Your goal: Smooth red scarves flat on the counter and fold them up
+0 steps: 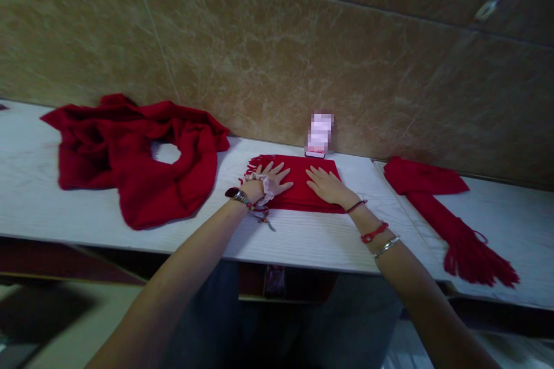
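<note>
Folded scarf: the folded red scarf [299,177] lies on the worktop [320,242] in front of the person, just below the upright phone [320,134]; its fringe sticks out at the left end.
Grip: the left hand [272,177] and right hand [328,185] rest palm-down on the cloth, fingers spread; neither has hold of anything.
Progress: this piece looks nearly finished, folded to a neat rectangle and being pressed flat; the loose red scarf [168,196] at left is bunched, and the fringed red scarf [426,177] at right is bent over itself, so neither looks neatly folded.
Hard to make out: the phone's screen is pixelated; the layers cannot be counted; the left hand and wrist cover part of the fringed end; the space under the worktop is dark.
</note>
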The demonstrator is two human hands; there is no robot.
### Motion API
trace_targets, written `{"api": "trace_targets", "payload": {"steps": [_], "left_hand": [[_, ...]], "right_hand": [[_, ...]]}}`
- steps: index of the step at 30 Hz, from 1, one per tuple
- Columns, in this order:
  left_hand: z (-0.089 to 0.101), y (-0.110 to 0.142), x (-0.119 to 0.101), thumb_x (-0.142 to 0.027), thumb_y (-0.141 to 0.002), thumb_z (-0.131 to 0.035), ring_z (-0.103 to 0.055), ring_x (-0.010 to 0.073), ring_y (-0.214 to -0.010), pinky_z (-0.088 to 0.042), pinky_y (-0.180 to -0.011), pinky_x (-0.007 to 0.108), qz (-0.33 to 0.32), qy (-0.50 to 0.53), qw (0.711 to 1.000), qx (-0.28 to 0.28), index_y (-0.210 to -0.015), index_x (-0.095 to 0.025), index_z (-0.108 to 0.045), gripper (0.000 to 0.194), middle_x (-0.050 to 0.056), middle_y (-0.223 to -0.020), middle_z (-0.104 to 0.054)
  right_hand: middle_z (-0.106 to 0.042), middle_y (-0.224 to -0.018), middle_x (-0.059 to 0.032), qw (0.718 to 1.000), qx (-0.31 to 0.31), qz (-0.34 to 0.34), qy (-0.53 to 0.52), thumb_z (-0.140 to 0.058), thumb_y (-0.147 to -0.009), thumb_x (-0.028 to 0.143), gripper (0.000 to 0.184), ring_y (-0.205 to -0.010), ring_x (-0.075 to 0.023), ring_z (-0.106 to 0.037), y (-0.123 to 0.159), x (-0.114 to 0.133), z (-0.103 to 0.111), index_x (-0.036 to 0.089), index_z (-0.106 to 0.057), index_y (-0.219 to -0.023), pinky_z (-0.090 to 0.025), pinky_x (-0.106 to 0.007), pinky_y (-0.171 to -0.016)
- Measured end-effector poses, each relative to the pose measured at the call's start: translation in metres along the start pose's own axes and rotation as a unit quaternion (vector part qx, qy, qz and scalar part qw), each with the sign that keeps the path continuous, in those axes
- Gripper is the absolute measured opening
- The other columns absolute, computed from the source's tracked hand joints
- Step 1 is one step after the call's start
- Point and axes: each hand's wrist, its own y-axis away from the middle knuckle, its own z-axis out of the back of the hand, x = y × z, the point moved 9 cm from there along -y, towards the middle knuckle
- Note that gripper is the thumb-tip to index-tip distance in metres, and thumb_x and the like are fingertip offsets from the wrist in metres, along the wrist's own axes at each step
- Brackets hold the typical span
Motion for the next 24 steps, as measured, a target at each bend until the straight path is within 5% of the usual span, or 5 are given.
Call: {"api": "trace_targets", "payload": {"steps": [6,11,14,17,24], "left_hand": [[0.014,0.011,0.016,-0.057,-0.083,-0.032,-0.013,0.0363,-0.13,-0.012,-0.101,0.056,0.102,-0.021,0.993,-0.051,-0.134,-0.017,-0.034,0.066,0.013,-0.141,-0.023],[0.04,0.002,-0.008,-0.034,-0.089,-0.028,-0.013,0.0259,-0.132,-0.016,-0.104,0.048,0.007,-0.006,0.985,-0.174,-0.134,-0.019,-0.033,0.048,0.007,-0.143,-0.021],[0.024,-0.016,-0.021,-0.03,-0.089,-0.027,-0.017,0.0189,-0.131,-0.017,-0.106,0.04,-0.058,0.01,0.993,-0.099,-0.135,-0.023,-0.029,0.047,0.002,-0.143,-0.022],[0.006,-0.026,-0.01,-0.04,-0.09,-0.023,-0.016,0.0235,-0.131,-0.016,-0.104,0.046,-0.015,0.016,0.999,-0.035,-0.136,-0.025,-0.028,0.048,0.005,-0.143,-0.022],[0.003,-0.007,0.03,-0.047,-0.088,-0.026,-0.012,0.0295,-0.131,-0.013,-0.103,0.053,0.13,0.029,0.989,-0.062,-0.137,-0.017,-0.025,0.058,0.011,-0.143,-0.019]], "right_hand": [[-0.031,-0.138,-0.0185,0.996,-0.045,-0.066,0.041,-0.029,-0.087,0.021,0.048,-0.127,-0.0279,-0.027,0.005,-0.022,0.017,0.002,-0.036,-0.13,-0.025,-0.043,-0.101],[-0.023,-0.144,-0.0113,0.992,-0.121,0.002,-0.02,-0.026,-0.089,0.025,0.049,-0.131,-0.023,-0.017,-0.001,0.003,0.031,0.011,-0.026,-0.136,-0.019,-0.046,-0.104],[-0.024,-0.143,-0.0079,0.997,-0.06,0.012,-0.05,-0.024,-0.09,0.031,0.049,-0.131,-0.0242,-0.018,-0.009,0.012,0.015,0.017,-0.026,-0.136,-0.018,-0.052,-0.102],[-0.024,-0.143,-0.0085,0.998,-0.021,-0.023,-0.046,-0.023,-0.09,0.034,0.048,-0.13,-0.0261,-0.021,-0.012,0.0,0.002,0.018,-0.029,-0.135,-0.019,-0.052,-0.102],[-0.028,-0.14,-0.0175,0.989,-0.027,-0.147,0.003,-0.029,-0.086,0.024,0.049,-0.127,-0.0328,-0.026,0.006,-0.058,0.007,0.007,-0.033,-0.131,-0.027,-0.053,-0.097]]}}
